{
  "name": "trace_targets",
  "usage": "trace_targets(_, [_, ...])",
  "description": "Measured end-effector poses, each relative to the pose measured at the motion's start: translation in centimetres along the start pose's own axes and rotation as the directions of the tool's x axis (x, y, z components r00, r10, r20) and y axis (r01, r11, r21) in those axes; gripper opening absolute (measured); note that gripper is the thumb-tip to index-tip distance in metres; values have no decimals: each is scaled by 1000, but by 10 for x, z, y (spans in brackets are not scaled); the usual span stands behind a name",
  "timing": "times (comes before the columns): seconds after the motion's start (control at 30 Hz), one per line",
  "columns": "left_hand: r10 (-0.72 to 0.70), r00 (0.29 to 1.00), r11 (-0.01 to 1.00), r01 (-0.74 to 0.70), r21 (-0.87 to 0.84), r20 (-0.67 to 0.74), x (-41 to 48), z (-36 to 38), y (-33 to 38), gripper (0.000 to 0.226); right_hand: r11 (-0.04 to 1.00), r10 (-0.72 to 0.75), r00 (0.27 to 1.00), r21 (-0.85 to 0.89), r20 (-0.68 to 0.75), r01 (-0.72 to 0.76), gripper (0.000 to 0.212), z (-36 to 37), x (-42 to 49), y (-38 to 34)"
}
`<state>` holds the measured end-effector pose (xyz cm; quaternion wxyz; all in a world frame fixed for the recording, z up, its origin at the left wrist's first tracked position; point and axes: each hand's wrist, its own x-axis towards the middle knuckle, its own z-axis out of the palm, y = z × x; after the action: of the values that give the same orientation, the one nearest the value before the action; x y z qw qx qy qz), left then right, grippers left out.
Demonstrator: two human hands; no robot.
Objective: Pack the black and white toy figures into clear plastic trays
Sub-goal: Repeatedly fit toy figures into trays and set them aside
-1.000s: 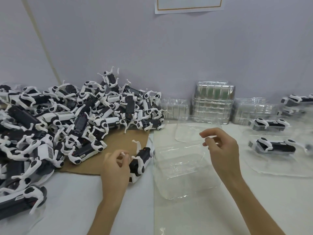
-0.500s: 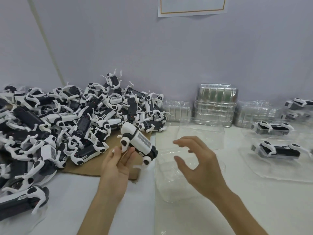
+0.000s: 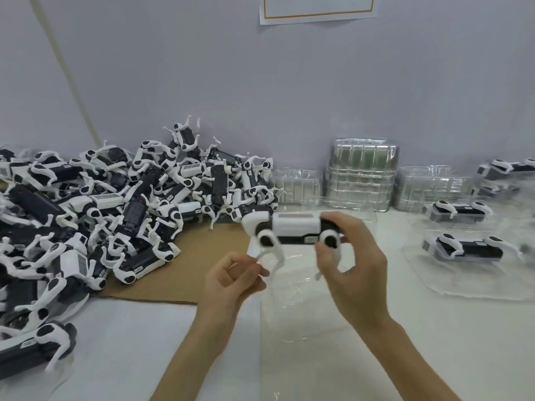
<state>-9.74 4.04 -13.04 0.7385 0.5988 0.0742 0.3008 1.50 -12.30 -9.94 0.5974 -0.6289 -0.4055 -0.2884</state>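
Observation:
A black and white toy figure (image 3: 292, 229), shaped like a four-legged robot, is held level in the air above an open clear plastic tray (image 3: 301, 302) on the table. My right hand (image 3: 351, 264) grips its right end, fingers curled over the body. My left hand (image 3: 231, 280) pinches the thin white front leg hanging below the figure. A big heap of the same figures (image 3: 110, 215) fills the left side, partly on brown cardboard (image 3: 202, 264).
Stacks of clear trays (image 3: 362, 175) stand against the wall at the back. On the right, trays with figures in them (image 3: 466, 247) lie on the table. One loose figure (image 3: 37, 348) lies at the near left. A paper sheet (image 3: 318, 7) hangs on the wall.
The figure was lifted from the cardboard edge by my left hand and carried right over the tray. My right hand came in and took hold of its right end; my left shifted to a leg.

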Motion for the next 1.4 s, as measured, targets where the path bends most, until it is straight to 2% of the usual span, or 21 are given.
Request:
trace_targets(0.03, [89,993,960,-65,272,-78,-1,3,-3,11,997,80,996,17,-41,-79,26,-4,4,2])
trace_targets(0.07, [176,982,873,-120,472,-76,-4,7,-8,16,987,158,985,46,-71,-155,22,-7,7,4])
trace_targets(0.1, [213,977,790,-158,592,-24,-8,11,-11,29,973,223,970,73,-93,-217,18,-11,11,7])
trace_targets(0.17, [154,983,730,-183,658,102,-12,16,-15,53,949,313,944,82,-106,-305,12,-18,16,15])
trace_targets(0.23, [74,984,719,-164,676,161,-12,19,-19,57,926,376,924,21,-62,-376,7,-24,18,25])
trace_targets(0.37, [-14,993,754,-64,653,114,-9,13,-18,57,891,445,893,-130,70,-434,4,-27,15,37])
trace_targets(0.57, [35,999,780,-40,624,19,-8,7,-10,59,876,469,859,-231,204,-424,6,-23,9,38])
trace_targets(0.7, [88,994,754,-110,647,65,-8,7,-9,55,881,450,847,-297,283,-369,10,-19,6,38])
trace_targets(0.87, [114,989,735,-147,662,93,-7,9,-7,49,879,455,830,-311,322,-361,11,-19,8,38])
trace_targets(1.1, [127,986,695,-165,700,106,-7,8,-8,52,874,481,819,-244,313,-420,13,-17,5,37])
trace_targets(1.3, [128,986,695,-168,699,110,-7,7,-9,55,831,549,791,-284,271,-479,12,-16,6,33])
trace_targets(1.4, [136,984,699,-180,692,118,-7,10,-8,49,816,568,778,-306,269,-490,12,-15,6,33])
